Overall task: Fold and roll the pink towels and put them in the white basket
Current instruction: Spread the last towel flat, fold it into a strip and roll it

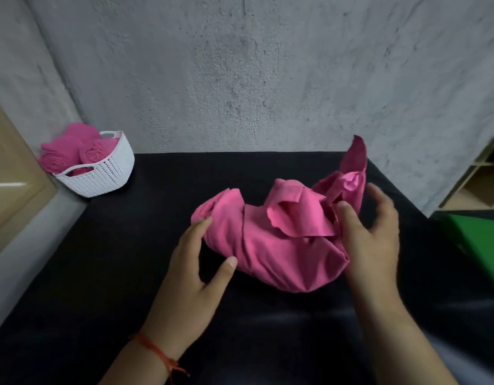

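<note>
A plain room, possibly a home: rough grey plaster wall (240, 79), black cloth-covered table (129, 273), wooden shelves (479, 176) at right.

Right hand (370, 232) motion-blurred, green box (473, 240) and wooden shelves (484, 176) cropped by right edge.

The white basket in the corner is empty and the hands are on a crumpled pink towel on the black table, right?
Not quite. The basket is not empty: the head view shows rolled pink towels already in it. The rest holds: the left hand and right hand are on a crumpled pink towel on the black table.
</note>
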The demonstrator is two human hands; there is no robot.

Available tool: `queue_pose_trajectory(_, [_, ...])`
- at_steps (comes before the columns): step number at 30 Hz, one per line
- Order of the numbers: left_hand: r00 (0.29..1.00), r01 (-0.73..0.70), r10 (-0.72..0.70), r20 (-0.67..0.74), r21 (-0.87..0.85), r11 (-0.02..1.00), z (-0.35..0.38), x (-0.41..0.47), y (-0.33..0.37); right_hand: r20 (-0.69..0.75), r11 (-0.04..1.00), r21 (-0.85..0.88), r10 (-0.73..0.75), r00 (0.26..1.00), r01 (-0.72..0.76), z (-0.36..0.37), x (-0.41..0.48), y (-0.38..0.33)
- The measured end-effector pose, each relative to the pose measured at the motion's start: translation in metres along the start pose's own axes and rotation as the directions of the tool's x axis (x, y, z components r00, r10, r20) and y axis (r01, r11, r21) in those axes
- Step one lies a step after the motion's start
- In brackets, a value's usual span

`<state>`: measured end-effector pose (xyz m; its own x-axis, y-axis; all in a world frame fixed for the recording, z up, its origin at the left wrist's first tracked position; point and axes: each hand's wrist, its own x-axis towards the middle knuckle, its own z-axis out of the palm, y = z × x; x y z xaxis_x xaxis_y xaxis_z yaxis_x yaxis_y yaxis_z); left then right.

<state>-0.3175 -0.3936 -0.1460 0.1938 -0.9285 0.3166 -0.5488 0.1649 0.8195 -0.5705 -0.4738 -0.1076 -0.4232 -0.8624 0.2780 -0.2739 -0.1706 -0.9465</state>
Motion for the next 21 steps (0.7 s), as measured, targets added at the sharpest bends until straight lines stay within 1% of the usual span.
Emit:
queue_pose_trajectory(2, [1.0, 0.0, 0.0, 0.015, 0.006, 1.0, 0.0, -0.001, 0.002, 0.066, 0.997, -0.06, -0.054, 0.996, 0.058, 0.004, -0.002, -0.002])
queue_pose_trajectory(5, [1.0, 0.007, -0.007, 0.023, 0.021, 1.0, -0.002, -0.001, 0.005, 0.145, 0.953, -0.249, -0.139, 0.98, 0.172, 0.009, -0.005, -0.004])
queue_pose_trajectory(6, [1.0, 0.011, -0.012, 0.025, 0.022, 1.0, -0.003, -0.001, 0.006, 0.194, 0.939, -0.294, -0.124, 0.973, 0.179, 0.009, -0.006, -0.006])
queue_pose_trajectory(8, [1.0, 0.018, -0.018, 0.022, 0.01, 1.0, -0.004, -0.001, 0.008, 0.331, 0.931, -0.323, -0.055, 0.942, 0.168, 0.01, -0.01, -0.015])
queue_pose_trajectory(9, [1.0, 0.023, -0.023, 0.02, -0.005, 1.0, -0.005, -0.001, 0.009, 0.404, 0.898, -0.392, -0.026, 0.914, 0.199, 0.012, -0.014, -0.02])
queue_pose_trajectory(11, [0.999, 0.045, -0.044, 0.013, -0.047, 0.998, -0.007, 0.0, 0.011, 0.511, 0.75, -0.553, -0.039, 0.859, 0.363, 0.017, -0.02, -0.019])
queue_pose_trajectory(12, [0.998, 0.055, -0.054, 0.011, -0.066, 0.996, -0.008, 0.001, 0.013, 0.547, 0.68, -0.585, -0.072, 0.834, 0.442, 0.02, -0.023, -0.017])
queue_pose_trajectory(13, [0.998, 0.059, -0.058, 0.01, -0.086, 0.995, -0.01, 0.002, 0.015, 0.566, 0.639, -0.577, -0.137, 0.813, 0.509, 0.024, -0.025, -0.015])
queue_pose_trajectory(14, [0.998, 0.057, -0.057, 0.008, -0.108, 0.992, -0.012, 0.003, 0.018, 0.575, 0.619, -0.535, -0.231, 0.785, 0.574, 0.027, -0.026, -0.012])
queue_pose_trajectory(15, [0.998, 0.055, -0.055, 0.007, -0.135, 0.989, -0.014, 0.004, 0.02, 0.575, 0.611, -0.478, -0.326, 0.75, 0.631, 0.028, -0.028, -0.012])
queue_pose_trajectory(17, [0.997, 0.072, -0.072, 0.006, -0.184, 0.98, -0.018, 0.006, 0.023, 0.553, 0.616, -0.376, -0.451, 0.701, 0.692, 0.03, -0.034, -0.012])
queue_pose_trajectory(19, [0.996, 0.089, -0.092, -0.003, -0.233, 0.968, -0.025, 0.009, 0.023, 0.611, 0.625, -0.235, -0.501, 0.614, 0.744, 0.032, -0.038, -0.018])
queue_pose_trajectory(21, [0.993, 0.104, -0.117, -0.029, -0.291, 0.951, -0.034, 0.013, 0.021, 0.733, 0.658, -0.11, -0.453, 0.508, 0.745, 0.035, -0.042, -0.024])
